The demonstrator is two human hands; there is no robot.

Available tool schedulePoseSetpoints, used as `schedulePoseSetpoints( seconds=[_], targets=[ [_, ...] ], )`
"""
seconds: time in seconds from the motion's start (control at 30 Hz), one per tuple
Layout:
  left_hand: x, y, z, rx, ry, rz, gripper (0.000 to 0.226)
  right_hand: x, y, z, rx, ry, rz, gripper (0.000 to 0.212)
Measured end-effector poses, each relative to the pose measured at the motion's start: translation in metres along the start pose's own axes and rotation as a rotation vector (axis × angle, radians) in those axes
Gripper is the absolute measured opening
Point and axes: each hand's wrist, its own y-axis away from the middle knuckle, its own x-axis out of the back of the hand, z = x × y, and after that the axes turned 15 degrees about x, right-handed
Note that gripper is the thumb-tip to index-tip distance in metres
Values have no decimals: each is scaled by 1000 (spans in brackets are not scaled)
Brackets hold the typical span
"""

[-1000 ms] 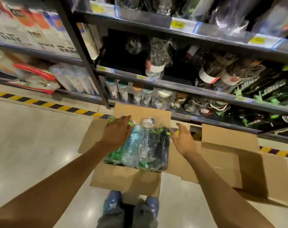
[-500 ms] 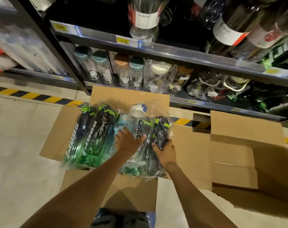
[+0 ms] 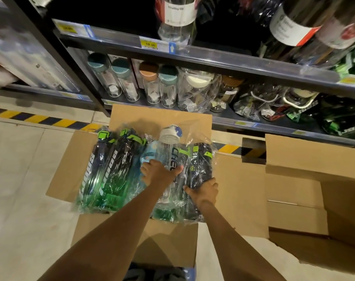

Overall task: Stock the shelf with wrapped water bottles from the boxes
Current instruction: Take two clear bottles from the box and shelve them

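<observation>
Head view. An open cardboard box (image 3: 87,159) sits on the floor directly in front of the shelf (image 3: 213,57), flaps spread. It holds wrapped water bottles lying on their sides: two dark green bottles (image 3: 109,169) at the left, a pale blue bottle (image 3: 150,155), a clear bottle with white cap (image 3: 170,142) and a dark bottle in loose plastic wrap (image 3: 201,159) at the right.

The left hand (image 3: 159,172) lies on top of the clear bottle, fingers bent over the wrap toward the pale blue one, thumb stretched right; whether it grips cannot be told. The right hand (image 3: 205,192) curls round the lower body of the dark wrapped bottle, thumb on top, fingers going down its right side.

A second open cardboard box (image 3: 314,179) stands just beside the first, at the right. The lower shelf level carries upright glass bottles with coloured caps (image 3: 148,84) and further wrapped items (image 3: 263,104). Yellow-and-black floor tape (image 3: 41,120) runs along the shelf base.
</observation>
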Motion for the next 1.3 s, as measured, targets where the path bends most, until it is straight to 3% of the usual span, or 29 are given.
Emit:
schedulePoseSetpoints(
  seconds=[0.17,0.27,0.4,0.6,0.67,1.0,1.07,1.13,1.23,1.3],
  targets=[
    [-2,-10,2,30,83,-8,102,-3,-4,1,-53,24,38,83],
    [1,-13,-1,47,78,-37,108,-1,-2,1,-91,54,56,87],
    [5,-8,-15,-12,-33,71,105,1,5,4,-165,22,84,85],
    [8,-3,-31,-104,157,48,83,3,17,7,-121,-77,47,76],
    [19,3,-34,-97,164,81,87,12,26,5,-101,-107,34,76],
    [125,79,-46,-216,376,-23,63,111,111,-54,72,-320,100,84],
    [156,110,-48,-250,482,-55,60,141,133,-77,130,-345,120,73],
    [186,141,-51,-310,577,-77,72,166,151,-97,184,-360,139,65],
    [232,183,-51,-389,648,-63,53,200,174,-127,260,-406,185,98],
    [266,216,-49,-449,719,-60,42,225,194,-149,330,-429,193,88]
  ],
)
